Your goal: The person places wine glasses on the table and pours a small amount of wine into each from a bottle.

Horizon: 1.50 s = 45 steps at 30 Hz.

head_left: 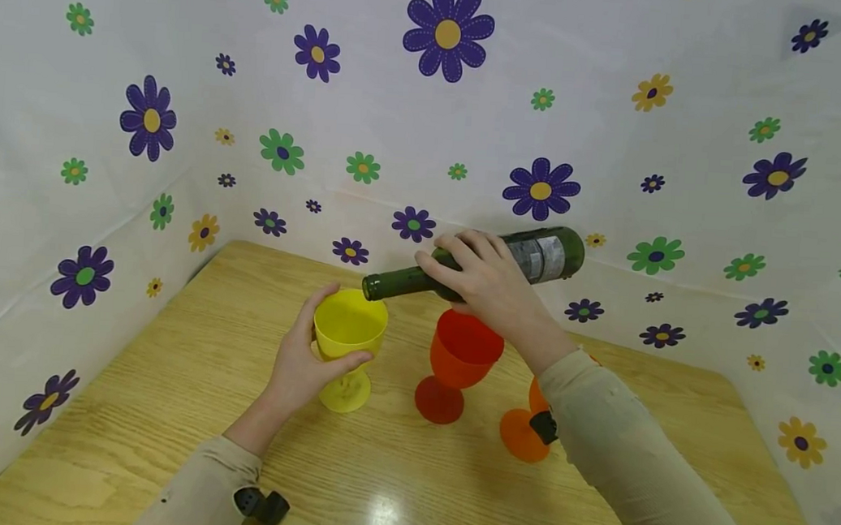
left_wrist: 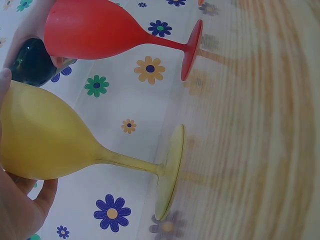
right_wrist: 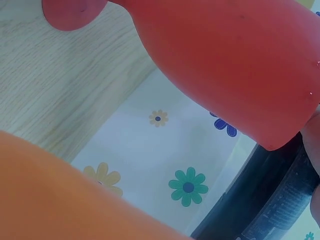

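My left hand (head_left: 297, 369) holds the bowl of a yellow plastic goblet (head_left: 347, 345), thumb across the near side and fingers behind. In the left wrist view the goblet's round foot (left_wrist: 170, 172) appears at the tabletop. My right hand (head_left: 490, 288) grips a green glass wine bottle (head_left: 400, 282) around its neck and shoulder. The bottle is tilted nearly level, its base raised to the right and its mouth at the yellow goblet's far rim. No liquid can be made out. Beneath the right hand stands a red goblet (head_left: 460, 367), which in the right wrist view hides part of the bottle.
An orange goblet (head_left: 523, 436) stands at the right, partly hidden by my right sleeve (head_left: 620, 439). The wooden table (head_left: 384, 471) meets a white flower-printed sheet (head_left: 372, 113) at its back and sides.
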Tool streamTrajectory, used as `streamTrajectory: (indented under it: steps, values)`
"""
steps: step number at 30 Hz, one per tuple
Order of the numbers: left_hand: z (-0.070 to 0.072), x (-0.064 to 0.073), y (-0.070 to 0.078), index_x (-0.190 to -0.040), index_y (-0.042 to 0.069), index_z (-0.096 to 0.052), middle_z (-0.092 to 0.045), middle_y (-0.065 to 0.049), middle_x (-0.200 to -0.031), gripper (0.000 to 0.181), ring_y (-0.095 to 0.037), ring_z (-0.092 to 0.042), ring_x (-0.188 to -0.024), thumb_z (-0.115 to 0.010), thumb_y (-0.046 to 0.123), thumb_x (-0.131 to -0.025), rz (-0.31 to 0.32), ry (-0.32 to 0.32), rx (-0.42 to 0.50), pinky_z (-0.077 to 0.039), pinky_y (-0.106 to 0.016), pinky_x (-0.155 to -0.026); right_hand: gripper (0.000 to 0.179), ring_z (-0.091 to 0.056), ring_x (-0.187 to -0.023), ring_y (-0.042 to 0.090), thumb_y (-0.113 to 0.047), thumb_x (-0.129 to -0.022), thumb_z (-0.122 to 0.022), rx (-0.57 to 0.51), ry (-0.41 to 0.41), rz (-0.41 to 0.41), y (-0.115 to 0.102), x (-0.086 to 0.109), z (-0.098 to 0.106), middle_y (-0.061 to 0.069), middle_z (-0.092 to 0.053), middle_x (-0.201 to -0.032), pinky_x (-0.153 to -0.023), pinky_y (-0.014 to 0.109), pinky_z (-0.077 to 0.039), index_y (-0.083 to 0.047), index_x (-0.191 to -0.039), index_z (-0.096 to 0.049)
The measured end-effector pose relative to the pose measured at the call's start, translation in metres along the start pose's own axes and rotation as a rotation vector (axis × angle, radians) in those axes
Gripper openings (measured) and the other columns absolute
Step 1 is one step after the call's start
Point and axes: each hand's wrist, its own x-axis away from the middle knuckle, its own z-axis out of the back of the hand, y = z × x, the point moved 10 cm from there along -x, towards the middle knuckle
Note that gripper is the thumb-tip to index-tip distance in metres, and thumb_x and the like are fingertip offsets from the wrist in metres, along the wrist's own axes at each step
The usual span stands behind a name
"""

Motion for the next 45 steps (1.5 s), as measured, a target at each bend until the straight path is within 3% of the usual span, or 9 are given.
streamTrajectory:
  steps: [11,20,27,36,45]
  values:
    - [0.0002,-0.0001,0.0005,-0.147,0.023,-0.030,-0.046,0.000,-0.140,0.091,-0.023,-0.046,-0.124,-0.084,0.026,-0.074,-0.003,-0.004,-0.011,-0.036,-0.049,-0.104,0.080,-0.041,-0.122,0.034,-0.034,-0.067,-0.087,0.000,-0.043,0.005,-0.0011,-0.0019,-0.0028,0.011,-0.047,-0.130,-0.101,0.050,-0.036,-0.024,-0.135,-0.045]
    - [-0.0001,-0.0002,0.0010,-0.146,0.028,-0.030,-0.045,0.000,-0.141,0.090,-0.024,-0.046,-0.124,-0.084,0.027,-0.074,0.005,-0.008,-0.014,-0.035,-0.050,-0.104,0.080,-0.042,-0.122,0.035,-0.035,-0.068,-0.086,0.006,-0.059,-0.002,-0.0012,-0.0031,-0.0013,0.011,-0.047,-0.131,-0.100,0.050,-0.036,-0.024,-0.135,-0.045]
    - [-0.0005,-0.0001,0.0045,-0.148,0.019,-0.029,-0.043,-0.003,-0.143,0.091,-0.026,-0.044,-0.126,-0.083,0.021,-0.075,0.022,-0.017,-0.007,-0.033,-0.051,-0.105,0.082,-0.040,-0.123,0.035,-0.035,-0.068,-0.086,-0.003,-0.090,-0.009,-0.0014,-0.0029,-0.0042,0.011,-0.045,-0.132,-0.102,0.050,-0.035,-0.025,-0.137,-0.042]
    - [-0.0009,-0.0003,-0.0017,-0.146,0.030,-0.030,-0.044,0.000,-0.141,0.090,-0.023,-0.046,-0.123,-0.083,0.030,-0.074,0.024,-0.011,-0.011,-0.035,-0.051,-0.104,0.082,-0.040,-0.123,0.035,-0.034,-0.068,-0.087,-0.004,-0.094,-0.008,-0.0015,-0.0044,-0.0044,0.011,-0.045,-0.132,-0.101,0.051,-0.035,-0.025,-0.137,-0.043]
    - [-0.0005,-0.0004,-0.0004,-0.147,0.029,-0.029,-0.042,0.001,-0.144,0.091,-0.023,-0.044,-0.126,-0.083,0.030,-0.074,0.025,-0.010,-0.019,-0.034,-0.050,-0.106,0.080,-0.041,-0.122,0.035,-0.034,-0.069,-0.086,-0.003,-0.096,0.004,-0.0039,-0.0066,-0.0045,0.011,-0.047,-0.131,-0.102,0.051,-0.035,-0.025,-0.136,-0.044]
